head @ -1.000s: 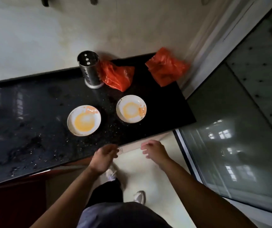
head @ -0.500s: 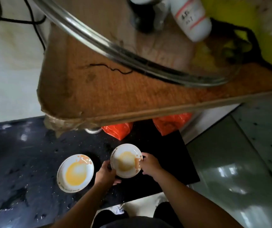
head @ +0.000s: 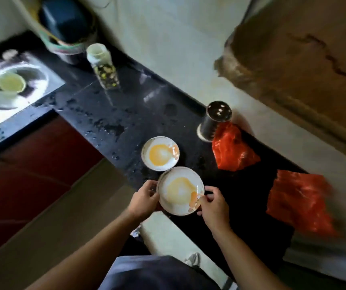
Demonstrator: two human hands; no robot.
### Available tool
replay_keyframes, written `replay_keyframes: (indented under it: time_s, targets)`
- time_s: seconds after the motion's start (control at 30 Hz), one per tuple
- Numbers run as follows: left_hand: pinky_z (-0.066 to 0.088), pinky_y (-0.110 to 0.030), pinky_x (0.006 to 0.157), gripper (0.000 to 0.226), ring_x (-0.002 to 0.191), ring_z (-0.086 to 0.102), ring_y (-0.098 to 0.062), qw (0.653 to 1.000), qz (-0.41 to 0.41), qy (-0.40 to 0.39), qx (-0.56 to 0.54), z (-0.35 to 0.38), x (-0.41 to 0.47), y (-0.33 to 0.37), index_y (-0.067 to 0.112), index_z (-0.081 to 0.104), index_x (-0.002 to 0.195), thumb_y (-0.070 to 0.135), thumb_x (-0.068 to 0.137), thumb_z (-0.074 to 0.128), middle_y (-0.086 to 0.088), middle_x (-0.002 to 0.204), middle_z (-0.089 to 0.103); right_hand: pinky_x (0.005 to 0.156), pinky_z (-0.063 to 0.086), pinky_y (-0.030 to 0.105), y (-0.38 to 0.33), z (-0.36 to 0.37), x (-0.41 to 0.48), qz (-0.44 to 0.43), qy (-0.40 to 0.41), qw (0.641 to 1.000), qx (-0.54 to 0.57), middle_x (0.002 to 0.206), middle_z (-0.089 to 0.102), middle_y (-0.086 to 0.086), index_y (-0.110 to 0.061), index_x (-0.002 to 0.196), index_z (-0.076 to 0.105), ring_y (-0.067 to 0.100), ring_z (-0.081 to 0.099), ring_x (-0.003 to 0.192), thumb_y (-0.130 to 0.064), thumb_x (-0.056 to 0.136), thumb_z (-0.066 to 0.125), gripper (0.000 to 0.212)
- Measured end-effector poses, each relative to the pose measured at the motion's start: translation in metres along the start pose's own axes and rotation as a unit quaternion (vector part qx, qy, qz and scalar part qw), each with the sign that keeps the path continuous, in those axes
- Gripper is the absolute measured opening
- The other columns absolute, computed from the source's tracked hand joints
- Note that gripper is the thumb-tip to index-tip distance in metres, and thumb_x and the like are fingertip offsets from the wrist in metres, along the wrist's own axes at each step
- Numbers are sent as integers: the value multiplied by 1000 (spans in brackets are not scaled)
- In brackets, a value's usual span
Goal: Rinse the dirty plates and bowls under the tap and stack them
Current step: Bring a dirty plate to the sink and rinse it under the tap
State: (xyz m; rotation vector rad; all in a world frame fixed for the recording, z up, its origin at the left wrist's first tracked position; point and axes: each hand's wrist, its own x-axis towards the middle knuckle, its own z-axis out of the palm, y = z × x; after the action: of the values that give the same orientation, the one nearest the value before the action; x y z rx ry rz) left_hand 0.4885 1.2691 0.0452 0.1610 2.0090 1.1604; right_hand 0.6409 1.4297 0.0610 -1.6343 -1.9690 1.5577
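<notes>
Now the left hand (head: 144, 198) and the right hand (head: 213, 203) pinch the stained plate (head: 180, 190) by its opposite rims, at the near edge of the counter (head: 126, 114). Just beyond it sits a second dirty plate (head: 160, 153). The sink (head: 48, 80) lies far left, on the left hand's side.

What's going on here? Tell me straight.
A person holds one dirty plate by its rim, left hand and right hand on opposite sides, at the front edge of the black counter. Orange residue is in it. A second dirty plate lies on the counter just behind. The sink, off to the left, has a bowl in it.
</notes>
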Motion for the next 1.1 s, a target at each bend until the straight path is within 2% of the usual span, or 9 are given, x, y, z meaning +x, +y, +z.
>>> replay_keyframes:
  time_s: [0.1, 0.3, 0.43, 0.57, 0.73, 0.8, 0.93, 1.03, 1.1]
  targets:
    - [67, -40, 69, 27, 89, 79, -22, 996, -5, 48, -72, -46, -21, -15, 42, 64, 98, 17, 89, 60, -7, 110, 75, 41, 47, 14, -35, 37, -18, -45, -51, 998, 4, 89, 71, -1, -29, 104, 64, 26, 73, 70, -9, 90, 65, 24]
    - [61, -26, 59, 30, 79, 76, -13, 975, 0, 157, -159, -165, -50, -52, 38, 61, 99, 9, 96, 55, -3, 103, 75, 48, 56, 26, -99, 155, -54, -104, -161, 981, -27, 85, 71, -1, -33, 99, 65, 20, 72, 70, -14, 92, 67, 20]
    - [63, -31, 64, 21, 79, 76, -24, 961, 2, 190, -203, -262, -58, -81, 30, 60, 108, 11, 100, 55, -9, 101, 74, 68, 63, 41, -138, 253, -79, -118, -205, 969, -63, 91, 74, -1, -26, 109, 66, 22, 74, 84, -21, 93, 68, 17]
    - [61, -29, 65, 25, 72, 73, -14, 948, 1, 208, -242, -355, -62, -107, 29, 58, 111, 7, 99, 54, -6, 92, 76, 67, 49, 24, -183, 343, -110, -148, -239, 956, -86, 93, 74, -7, -29, 107, 66, 10, 70, 88, -30, 94, 68, 13]
    - [64, -36, 72, 36, 79, 74, -15, 936, -21, 238, -259, -451, -47, -127, 44, 60, 100, 9, 99, 54, -4, 87, 77, 84, 56, 33, -239, 445, -127, -156, -295, 935, -117, 98, 76, -6, -28, 104, 69, 14, 70, 97, -34, 93, 68, 12]
    - [64, -34, 67, 38, 77, 74, -18, 926, -33, 256, -277, -482, -32, -130, 44, 62, 98, 7, 99, 54, -6, 85, 76, 83, 56, 33, -260, 481, -123, -161, -304, 930, -132, 97, 76, -5, -25, 105, 72, 15, 71, 97, -37, 92, 69, 19]
    - [60, -26, 58, 23, 73, 76, -17, 903, -43, 290, -313, -540, 12, -125, 30, 57, 109, 9, 102, 52, -5, 88, 78, 80, 62, 49, -305, 554, -101, -164, -342, 914, -142, 90, 78, -5, -27, 99, 73, 15, 73, 87, -40, 89, 68, 18]
    - [60, -31, 59, 11, 74, 76, -15, 889, -43, 329, -314, -586, 53, -116, 27, 55, 111, 18, 105, 55, 0, 88, 80, 78, 61, 44, -347, 613, -76, -182, -371, 899, -143, 88, 78, -11, -28, 95, 73, 8, 72, 81, -48, 86, 63, 24]
    - [60, -38, 71, 7, 78, 75, -15, 879, -42, 374, -293, -620, 80, -108, 28, 55, 111, 23, 106, 55, 3, 89, 80, 77, 59, 38, -382, 654, -57, -185, -409, 881, -153, 88, 78, -8, -28, 94, 74, 10, 72, 80, -49, 88, 58, 27]
